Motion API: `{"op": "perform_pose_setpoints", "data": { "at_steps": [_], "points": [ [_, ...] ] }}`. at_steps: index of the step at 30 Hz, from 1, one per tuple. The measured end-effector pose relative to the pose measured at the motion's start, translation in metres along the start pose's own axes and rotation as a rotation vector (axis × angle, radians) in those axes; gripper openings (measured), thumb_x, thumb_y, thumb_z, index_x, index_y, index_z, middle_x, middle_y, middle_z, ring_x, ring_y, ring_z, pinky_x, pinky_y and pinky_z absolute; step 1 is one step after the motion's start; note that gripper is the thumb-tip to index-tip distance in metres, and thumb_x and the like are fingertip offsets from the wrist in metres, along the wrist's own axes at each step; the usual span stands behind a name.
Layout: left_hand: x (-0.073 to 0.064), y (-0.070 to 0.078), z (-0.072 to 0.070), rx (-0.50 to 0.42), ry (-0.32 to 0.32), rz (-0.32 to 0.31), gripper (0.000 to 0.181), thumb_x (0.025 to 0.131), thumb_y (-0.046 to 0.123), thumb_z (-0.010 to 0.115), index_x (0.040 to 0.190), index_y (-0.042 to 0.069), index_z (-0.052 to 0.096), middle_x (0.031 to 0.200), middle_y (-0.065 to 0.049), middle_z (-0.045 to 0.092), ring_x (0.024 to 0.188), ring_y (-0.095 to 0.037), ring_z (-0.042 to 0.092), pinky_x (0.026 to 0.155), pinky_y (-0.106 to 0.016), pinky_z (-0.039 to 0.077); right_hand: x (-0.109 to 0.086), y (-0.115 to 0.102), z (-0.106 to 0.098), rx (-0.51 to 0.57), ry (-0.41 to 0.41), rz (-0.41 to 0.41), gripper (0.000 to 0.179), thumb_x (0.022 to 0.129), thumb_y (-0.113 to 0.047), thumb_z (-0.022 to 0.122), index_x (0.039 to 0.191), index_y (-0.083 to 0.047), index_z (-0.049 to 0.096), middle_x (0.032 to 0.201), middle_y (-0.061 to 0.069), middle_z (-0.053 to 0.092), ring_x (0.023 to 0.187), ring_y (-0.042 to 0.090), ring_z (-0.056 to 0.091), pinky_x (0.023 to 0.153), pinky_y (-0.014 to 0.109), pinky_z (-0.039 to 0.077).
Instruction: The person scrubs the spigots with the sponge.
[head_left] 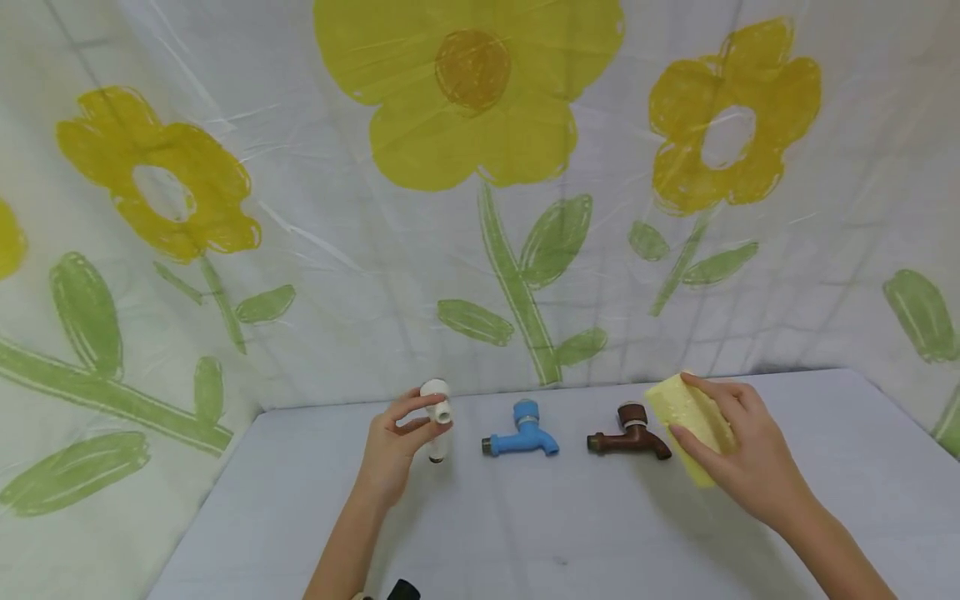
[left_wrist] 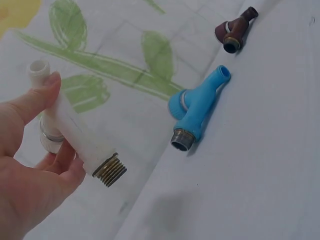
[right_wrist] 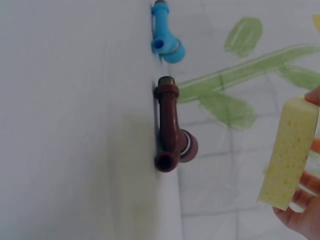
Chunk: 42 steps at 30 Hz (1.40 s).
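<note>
My left hand (head_left: 395,446) pinches a white plastic tap (left_wrist: 75,127) between thumb and fingers, lifted off the table. Its brass-coloured threaded end (left_wrist: 111,170) points down and to the right in the left wrist view. On the right, my right hand (head_left: 757,458) grips a yellow sponge (right_wrist: 291,152) by its edges, raised above the table. Between the two hands lie a blue tap (head_left: 522,433) and, nearer the sponge, a brown tap (head_left: 630,435). Neither hand touches these two.
A pale cloth-covered table (head_left: 525,533) spreads under the hands. Behind it hangs a white sheet (head_left: 337,333) printed with yellow flowers and green leaves, meeting the table's back edge close behind the taps. A small black object (head_left: 403,590) shows at the bottom, by the left forearm.
</note>
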<state>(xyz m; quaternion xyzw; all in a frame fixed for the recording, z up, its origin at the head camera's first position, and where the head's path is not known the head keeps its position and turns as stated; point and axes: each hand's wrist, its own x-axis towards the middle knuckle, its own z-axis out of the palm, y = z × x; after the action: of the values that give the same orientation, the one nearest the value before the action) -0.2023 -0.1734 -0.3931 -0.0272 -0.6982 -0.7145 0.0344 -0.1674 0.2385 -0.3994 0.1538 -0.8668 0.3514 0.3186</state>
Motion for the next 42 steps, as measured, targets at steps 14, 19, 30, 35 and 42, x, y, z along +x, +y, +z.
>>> {"op": "perform_pose_setpoints", "data": {
  "at_steps": [14, 19, 30, 35, 42],
  "points": [
    [0.006, -0.013, -0.015, 0.401, -0.01, 0.129, 0.023, 0.085, 0.0, 0.086, 0.108, 0.002, 0.082, 0.156, -0.017, 0.047, 0.094, -0.02, 0.069, 0.08, -0.019, 0.059, -0.005, 0.023, -0.007, -0.046, -0.047, 0.147, 0.063, 0.087, -0.014, 0.086, 0.145, -0.008, 0.063, 0.126, 0.019, 0.056, 0.109, 0.012, 0.046, 0.078, 0.023, 0.036],
    [0.008, -0.016, -0.014, 0.534, -0.01, 0.172, 0.02, 0.081, 0.004, 0.09, 0.1, 0.009, 0.085, 0.151, -0.016, 0.054, 0.102, -0.025, 0.067, 0.083, -0.026, 0.057, -0.006, 0.032, -0.006, -0.077, -0.054, 0.172, 0.062, 0.088, -0.015, 0.085, 0.144, -0.004, 0.062, 0.124, 0.024, 0.055, 0.107, 0.033, 0.052, 0.08, 0.035, 0.039],
    [0.02, -0.029, -0.017, 0.702, -0.08, 0.216, 0.018, 0.076, 0.005, 0.094, 0.092, 0.008, 0.085, 0.142, -0.019, 0.06, 0.093, -0.026, 0.068, 0.084, -0.04, 0.06, -0.007, 0.043, -0.007, -0.1, -0.118, 0.27, 0.063, 0.094, -0.025, 0.081, 0.147, 0.0, 0.058, 0.126, 0.031, 0.051, 0.109, 0.043, 0.051, 0.076, 0.05, 0.042],
    [0.026, -0.036, -0.02, 0.729, -0.137, 0.2, 0.02, 0.075, 0.006, 0.094, 0.094, 0.009, 0.085, 0.141, -0.018, 0.06, 0.087, -0.02, 0.067, 0.081, -0.035, 0.06, -0.006, 0.047, -0.006, -0.103, -0.131, 0.302, 0.064, 0.095, -0.028, 0.08, 0.147, 0.001, 0.056, 0.127, 0.034, 0.049, 0.111, 0.046, 0.051, 0.078, 0.055, 0.044],
    [0.033, -0.044, -0.026, 0.736, -0.182, 0.218, 0.023, 0.075, 0.007, 0.094, 0.096, 0.008, 0.086, 0.141, -0.021, 0.059, 0.084, -0.015, 0.066, 0.083, -0.033, 0.06, -0.006, 0.054, -0.004, -0.104, -0.141, 0.327, 0.065, 0.097, -0.03, 0.078, 0.147, 0.004, 0.055, 0.128, 0.037, 0.047, 0.113, 0.049, 0.049, 0.081, 0.063, 0.045]
  ]
}}
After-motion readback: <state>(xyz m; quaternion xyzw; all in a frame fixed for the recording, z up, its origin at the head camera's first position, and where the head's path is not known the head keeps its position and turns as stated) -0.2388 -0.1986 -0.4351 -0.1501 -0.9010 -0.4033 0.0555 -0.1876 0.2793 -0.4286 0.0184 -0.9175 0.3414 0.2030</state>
